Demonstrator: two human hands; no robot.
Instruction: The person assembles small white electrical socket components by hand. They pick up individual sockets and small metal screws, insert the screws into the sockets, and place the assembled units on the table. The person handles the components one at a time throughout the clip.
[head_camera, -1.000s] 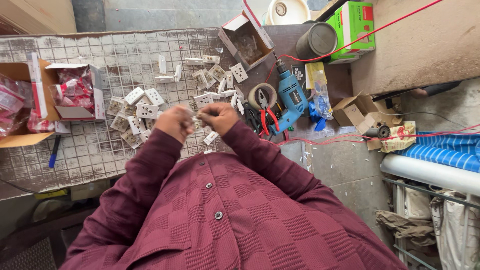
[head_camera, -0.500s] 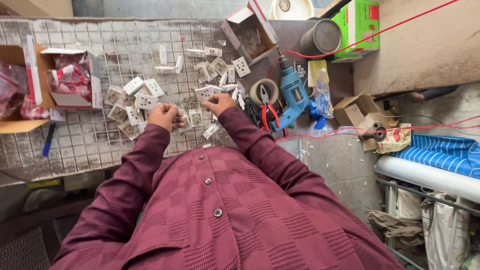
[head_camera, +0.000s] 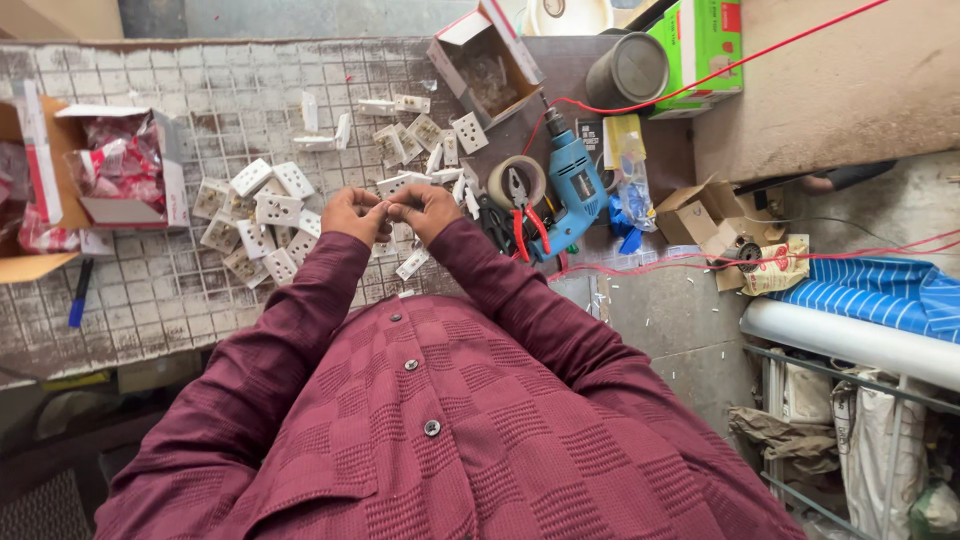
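A small part, too tiny to identify, is being pinched between the left hand (head_camera: 352, 214) and right hand (head_camera: 424, 208) at frame centre, above white sockets (head_camera: 262, 212); judged mid-assembly, steady fingertip alignment being needed.

Both hands, the left hand (head_camera: 352, 214) and the right hand (head_camera: 425, 208), now sit closer together, fingertips meeting over the worktop's (head_camera: 180, 290) middle; half a second ago they were slightly apart.
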